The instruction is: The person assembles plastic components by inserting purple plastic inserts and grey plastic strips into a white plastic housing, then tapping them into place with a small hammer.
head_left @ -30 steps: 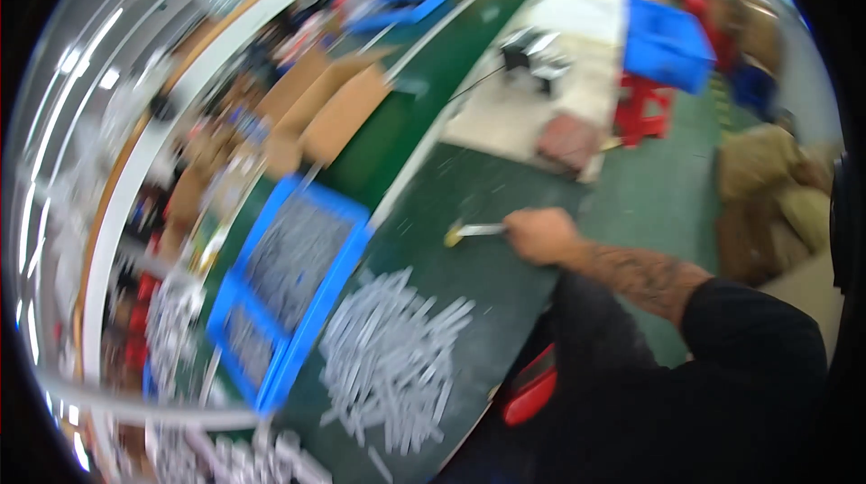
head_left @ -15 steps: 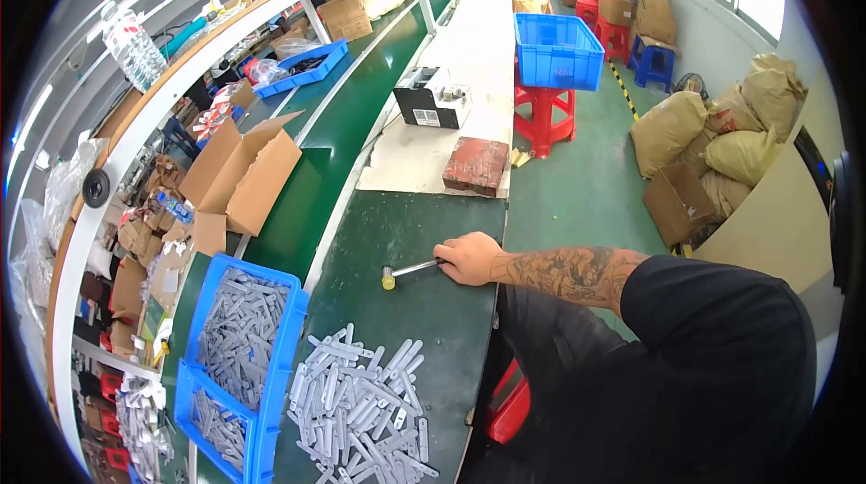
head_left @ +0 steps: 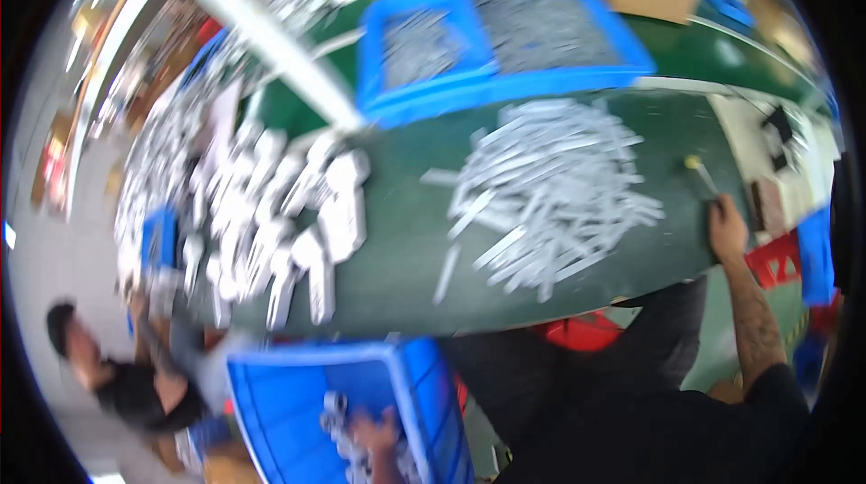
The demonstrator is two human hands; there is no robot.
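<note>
At the far left, low in the head view, another person in dark clothing stands by the bench, blurred. Next comes a spread of pale grey metal brackets lying on the dark green table top. Below the table's near edge sits a blue plastic crate, and the left hand is down inside it, its fingers among small grey metal pieces (the blur hides whether they are closed on any of them, so I cannot tell). Further back stands a blue plastic tray with two compartments, both holding grey parts. Right of centre lies a loose heap of flat grey metal strips. At the right edge the right hand is wrapped around a thin tool with a yellow tip, which rests on the table just beside the heap.
</note>
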